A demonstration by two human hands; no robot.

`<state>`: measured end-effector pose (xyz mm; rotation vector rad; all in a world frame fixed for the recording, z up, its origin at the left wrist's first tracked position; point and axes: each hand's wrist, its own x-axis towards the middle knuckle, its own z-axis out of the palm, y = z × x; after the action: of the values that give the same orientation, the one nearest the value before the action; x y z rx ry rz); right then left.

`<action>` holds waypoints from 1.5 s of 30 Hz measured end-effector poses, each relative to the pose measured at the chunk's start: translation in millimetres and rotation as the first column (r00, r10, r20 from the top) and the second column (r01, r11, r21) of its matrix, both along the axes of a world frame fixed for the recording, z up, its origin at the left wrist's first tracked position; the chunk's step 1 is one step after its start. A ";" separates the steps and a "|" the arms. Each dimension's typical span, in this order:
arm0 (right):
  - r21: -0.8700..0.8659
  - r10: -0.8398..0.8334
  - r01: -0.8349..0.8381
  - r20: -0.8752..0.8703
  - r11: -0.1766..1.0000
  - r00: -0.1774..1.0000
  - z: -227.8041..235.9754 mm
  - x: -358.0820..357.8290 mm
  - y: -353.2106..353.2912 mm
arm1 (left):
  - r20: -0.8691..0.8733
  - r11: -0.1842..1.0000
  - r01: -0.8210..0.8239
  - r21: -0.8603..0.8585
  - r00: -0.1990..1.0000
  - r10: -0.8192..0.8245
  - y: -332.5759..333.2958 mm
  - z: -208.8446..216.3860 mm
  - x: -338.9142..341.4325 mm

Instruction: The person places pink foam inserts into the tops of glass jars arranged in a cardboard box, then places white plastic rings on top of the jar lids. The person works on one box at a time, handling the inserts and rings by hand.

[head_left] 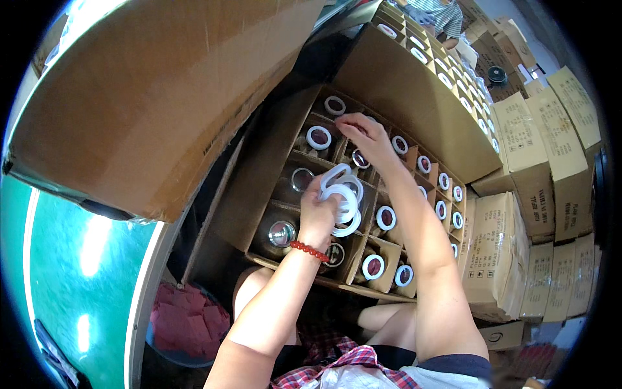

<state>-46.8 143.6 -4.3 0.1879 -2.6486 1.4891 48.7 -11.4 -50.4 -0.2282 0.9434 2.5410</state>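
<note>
Several loose white plastic rings (343,201) are bunched in my left hand (317,217), its fingers closed around them. It hovers over the near left part of a divided cardboard carton (259,220). My right hand (366,137) reaches to the far left cells, fingers bent and drawn together; what they hold, if anything, is hidden. Its fingertips are just below a white-ringed glass vessel (335,106). Another ringed glass vessel (319,137) stands upright nearby. Under and beside my left hand, a glass vessel (282,233) and another glass vessel (302,179) show no white ring.
A second divided carton (414,97) with ringed vessels stands beyond. A large brown box (155,97) blocks the left. Stacked cartons (495,253) line the right. A tub of pink paper pieces (188,321) sits lower left, beside a green surface (84,279). Another person (440,19) is far back.
</note>
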 end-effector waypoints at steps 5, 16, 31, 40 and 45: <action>0.124 0.289 -0.337 0.297 0.933 0.910 51.5 55.2 0.3 | 0.013 0.991 0.014 -0.131 1.000 -0.012 -1.3 10.3 -0.6; -0.188 -0.223 0.303 0.355 0.934 0.908 -10.5 27.5 59.5 | -0.174 0.915 0.297 -0.275 0.920 -0.351 12.9 -4.6 9.8; 0.740 -0.113 0.126 -0.068 0.661 0.991 -41.9 47.7 75.2 | -0.140 0.909 0.352 -0.222 0.911 -0.387 6.1 2.8 8.9; 0.824 0.142 -0.061 -0.023 0.563 0.990 -35.6 61.2 77.8 | -0.164 0.891 0.363 -0.274 0.895 -0.415 8.5 7.0 5.9; 0.899 0.193 -0.147 0.072 0.412 0.978 -33.0 60.3 73.2 | -0.171 0.902 0.336 -0.272 0.905 -0.389 6.0 4.4 8.5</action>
<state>13.5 216.8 -37.3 0.5623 -3.1330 -0.1563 57.2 -5.4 -46.1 0.1585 1.2474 2.1347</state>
